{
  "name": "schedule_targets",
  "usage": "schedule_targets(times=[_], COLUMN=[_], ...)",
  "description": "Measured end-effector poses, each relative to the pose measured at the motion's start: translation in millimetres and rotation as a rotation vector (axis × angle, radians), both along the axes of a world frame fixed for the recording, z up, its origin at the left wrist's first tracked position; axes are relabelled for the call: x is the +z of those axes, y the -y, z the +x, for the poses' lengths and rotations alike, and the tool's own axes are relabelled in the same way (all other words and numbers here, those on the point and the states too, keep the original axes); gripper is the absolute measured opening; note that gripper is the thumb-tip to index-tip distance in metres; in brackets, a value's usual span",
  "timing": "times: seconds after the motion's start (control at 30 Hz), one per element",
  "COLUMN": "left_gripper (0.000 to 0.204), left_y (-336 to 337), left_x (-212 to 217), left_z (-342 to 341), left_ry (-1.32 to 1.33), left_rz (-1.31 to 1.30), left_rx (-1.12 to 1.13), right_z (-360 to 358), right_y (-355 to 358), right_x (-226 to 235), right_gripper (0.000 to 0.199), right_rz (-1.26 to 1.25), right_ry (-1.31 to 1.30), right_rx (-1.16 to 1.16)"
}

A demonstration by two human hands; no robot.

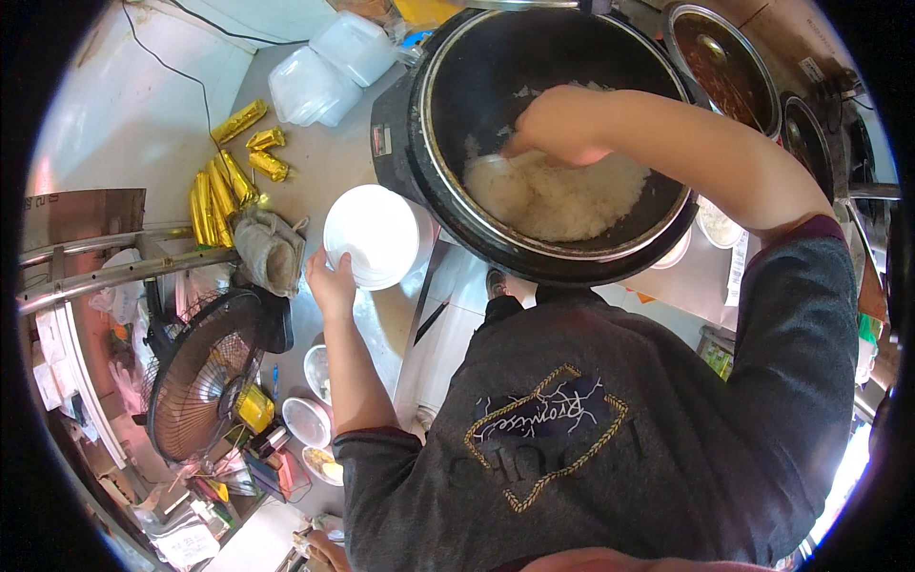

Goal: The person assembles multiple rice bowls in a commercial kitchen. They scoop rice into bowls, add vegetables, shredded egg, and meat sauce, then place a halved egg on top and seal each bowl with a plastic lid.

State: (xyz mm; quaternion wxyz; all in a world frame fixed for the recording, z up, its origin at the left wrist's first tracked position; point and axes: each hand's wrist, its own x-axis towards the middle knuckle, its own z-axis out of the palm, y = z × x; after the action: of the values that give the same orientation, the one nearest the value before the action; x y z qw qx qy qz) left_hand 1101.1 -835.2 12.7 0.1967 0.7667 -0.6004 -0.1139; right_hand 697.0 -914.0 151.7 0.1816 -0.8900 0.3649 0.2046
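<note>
At the left, my left hand grips the rim of a round white tub, thumb on its front edge. The tub's inside looks plain white. My right arm reaches across into a large black rice cooker. Inside it lies a mound of white rice, with more grains stuck to the dark wall. My right hand is closed low over the rice. Under its fingers shows a pale rice scoop, whose handle is hidden by the hand.
Gold-wrapped rolls and a stack of clear plastic containers lie left of the cooker. A black fan stands at the left near several small bowls. A lidded pot stands at the far right.
</note>
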Motion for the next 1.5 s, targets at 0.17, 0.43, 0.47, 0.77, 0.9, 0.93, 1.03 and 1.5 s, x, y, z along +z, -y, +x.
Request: schedule_targets(times=[0.17,0.43,0.47,0.77,0.9,0.93,1.03,1.5], left_gripper=[0.041,0.039,0.051,0.056,0.052,0.046,0.060,0.063], left_y=[-7,-23,-23,21,42,47,49,-19], left_x=[-6,61,79,193,188,187,185,193], left_z=[5,-10,-17,-134,-215,-229,-250,-297], left_ry=[-0.103,-1.392,-1.558,-1.563,-1.489,-1.656,-1.873,-1.982], left_rz=[-0.213,-0.302,-0.253,-0.267,-0.169,-0.055,0.193,0.398], left_rx=[0.037,0.427,0.452,-0.115,-0.198,-0.205,-0.223,-0.405], right_z=[-27,-77,-82,-111,-91,-76,-39,-116], right_y=[-24,-37,-36,-18,-20,-24,-47,-142], right_x=[11,41,44,95,123,122,111,144], right_gripper=[0.054,0.056,0.055,0.049,0.040,0.039,0.036,0.035], right_rz=[0.264,0.607,0.591,0.443,-0.085,-0.378,-0.717,-0.019], right_ry=[0.092,0.262,0.309,0.642,0.625,0.634,0.302,0.933], right_rx=[-0.103,-0.395,-0.387,-0.724,-0.531,-0.365,-0.337,-1.039])
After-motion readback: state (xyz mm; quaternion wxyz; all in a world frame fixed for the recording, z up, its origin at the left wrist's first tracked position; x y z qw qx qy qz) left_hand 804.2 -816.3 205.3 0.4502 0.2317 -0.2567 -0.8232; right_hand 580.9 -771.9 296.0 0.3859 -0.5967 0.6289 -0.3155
